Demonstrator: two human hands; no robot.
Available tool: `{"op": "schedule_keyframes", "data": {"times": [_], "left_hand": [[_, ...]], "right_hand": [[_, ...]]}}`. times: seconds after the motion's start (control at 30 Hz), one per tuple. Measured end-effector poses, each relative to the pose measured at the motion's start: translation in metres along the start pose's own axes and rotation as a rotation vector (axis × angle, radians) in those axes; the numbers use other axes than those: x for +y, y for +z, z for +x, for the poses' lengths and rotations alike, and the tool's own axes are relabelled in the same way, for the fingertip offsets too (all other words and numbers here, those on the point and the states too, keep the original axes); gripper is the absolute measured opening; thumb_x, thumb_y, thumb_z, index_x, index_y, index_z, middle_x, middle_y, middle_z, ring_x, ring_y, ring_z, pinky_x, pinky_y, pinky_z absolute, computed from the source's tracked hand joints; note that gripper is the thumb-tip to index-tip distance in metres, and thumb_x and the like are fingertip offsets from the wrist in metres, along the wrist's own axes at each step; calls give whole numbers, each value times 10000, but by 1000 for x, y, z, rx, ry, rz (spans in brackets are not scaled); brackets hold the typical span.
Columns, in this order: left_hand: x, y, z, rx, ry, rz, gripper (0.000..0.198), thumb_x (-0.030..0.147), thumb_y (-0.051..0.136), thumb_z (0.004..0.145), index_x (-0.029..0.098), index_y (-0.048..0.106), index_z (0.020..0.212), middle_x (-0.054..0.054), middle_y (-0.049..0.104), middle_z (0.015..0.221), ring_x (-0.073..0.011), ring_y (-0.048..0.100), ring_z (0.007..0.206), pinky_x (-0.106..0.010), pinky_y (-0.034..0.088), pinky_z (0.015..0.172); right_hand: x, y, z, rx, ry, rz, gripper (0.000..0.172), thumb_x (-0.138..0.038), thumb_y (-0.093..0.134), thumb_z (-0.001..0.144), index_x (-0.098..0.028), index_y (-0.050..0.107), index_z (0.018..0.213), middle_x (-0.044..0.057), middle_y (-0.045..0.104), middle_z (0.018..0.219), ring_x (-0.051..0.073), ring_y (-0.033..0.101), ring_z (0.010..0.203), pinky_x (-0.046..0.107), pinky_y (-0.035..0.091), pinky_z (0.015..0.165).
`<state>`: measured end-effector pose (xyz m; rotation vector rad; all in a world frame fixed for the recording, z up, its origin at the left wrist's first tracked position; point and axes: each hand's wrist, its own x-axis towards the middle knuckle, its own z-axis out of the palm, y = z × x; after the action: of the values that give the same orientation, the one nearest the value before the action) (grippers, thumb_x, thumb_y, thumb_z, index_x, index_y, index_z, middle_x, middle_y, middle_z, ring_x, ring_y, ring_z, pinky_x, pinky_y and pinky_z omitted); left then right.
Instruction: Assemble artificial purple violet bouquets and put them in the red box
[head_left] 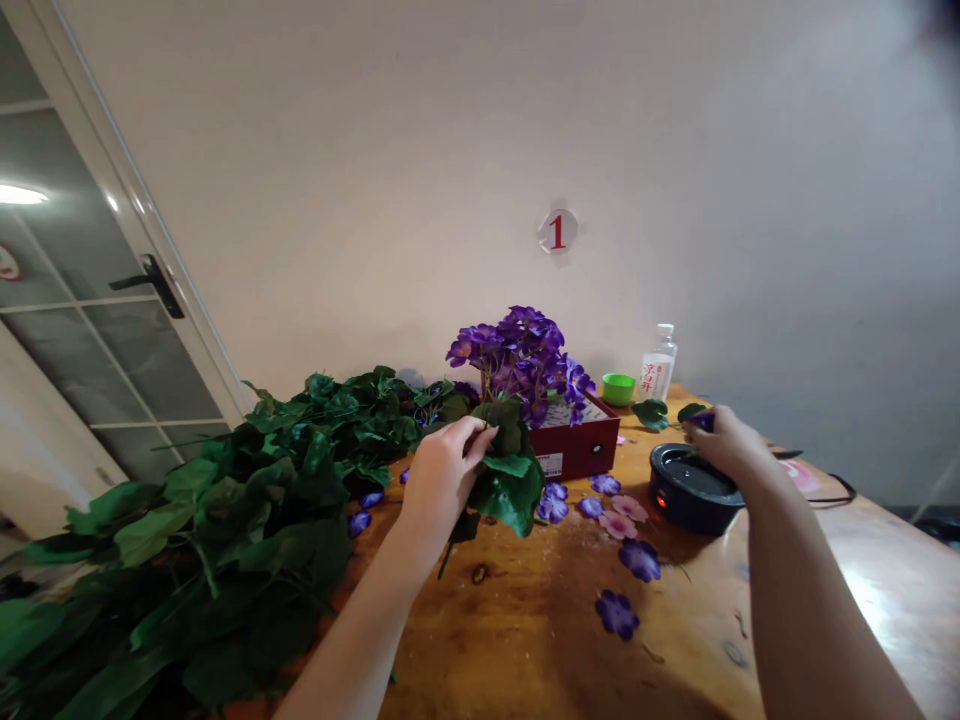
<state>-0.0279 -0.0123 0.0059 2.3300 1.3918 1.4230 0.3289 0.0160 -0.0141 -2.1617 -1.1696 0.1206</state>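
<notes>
My left hand (444, 472) is closed round the stem of an artificial bunch of purple flowers (517, 358) with green leaves (508, 482), held upright over the wooden table (540, 620). My right hand (726, 442) pinches a small purple flower with a green leaf (694, 414) just above a round black glue pot (690, 487) that shows a red light.
A big heap of green leafy stems (225, 510) covers the table's left side. A dark red box (576, 447) stands behind the bunch. Loose purple and pink petals (628, 545) lie on the wood. A green cup (618, 389) and a water bottle (658, 365) stand near the wall.
</notes>
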Motion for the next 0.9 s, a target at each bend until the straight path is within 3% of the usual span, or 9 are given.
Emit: {"op": "schedule_keyframes", "data": {"times": [0.13,0.23,0.3,0.37,0.5,0.6,0.67,0.77,0.9], "left_hand": [[-4,-2,2,-71,35,44,195,322,501,871,200,598,754,0,617,679,-137,573,630,-223,397,593],[-4,-5,3,-134,60,95,172,291,503,870,198,611,774,-6,636,701,-141,584,646,-232,409,611],[-2,-7,2,-192,73,133,152,277,510,869,198,619,799,-15,657,724,-148,594,650,-244,416,616],[2,-10,1,-250,93,179,134,272,530,862,197,622,801,-18,665,719,-153,596,634,-250,413,602],[12,-15,-2,-329,144,261,124,269,553,854,194,616,777,-15,655,706,-159,599,638,-246,404,589],[16,-20,-4,-372,180,268,146,288,538,865,198,611,776,-17,654,728,-167,612,670,-243,410,587],[19,-25,-6,-378,218,253,153,297,533,869,196,610,785,-23,657,745,-172,618,693,-248,425,617],[23,-34,-8,-357,276,201,125,279,548,862,191,614,804,-22,664,766,-166,619,715,-251,436,658],[27,-43,-10,-303,296,140,104,266,562,855,192,616,805,-7,663,760,-147,614,701,-237,437,655]], "right_hand": [[-6,-5,-7,111,90,212,207,-279,636,685,-158,507,793,154,579,802,268,535,797,336,338,642],[-17,-14,-16,368,92,514,242,-317,498,794,-182,409,973,140,511,990,202,490,836,305,354,650],[-29,-27,-24,489,74,775,195,-264,321,864,-214,271,1046,86,442,990,121,445,709,255,339,564],[-45,-40,-35,479,26,1027,144,-175,248,849,-238,219,975,10,369,866,70,348,557,213,256,468],[-85,-49,-74,199,-164,1298,122,-232,430,773,-212,319,820,-33,359,757,29,302,480,189,228,435],[-113,-29,-107,-257,-407,1426,198,-321,566,763,-210,430,853,-17,468,772,36,360,493,164,229,410],[-126,-11,-123,-465,-429,1373,222,-358,609,770,-224,449,844,-45,424,676,42,369,479,155,254,406],[-134,7,-135,-584,-393,1322,249,-383,635,769,-226,469,866,-58,392,630,42,371,469,147,266,397],[-136,9,-141,-659,-416,1291,243,-387,636,774,-221,488,875,-47,443,667,39,372,480,142,274,395]]}}
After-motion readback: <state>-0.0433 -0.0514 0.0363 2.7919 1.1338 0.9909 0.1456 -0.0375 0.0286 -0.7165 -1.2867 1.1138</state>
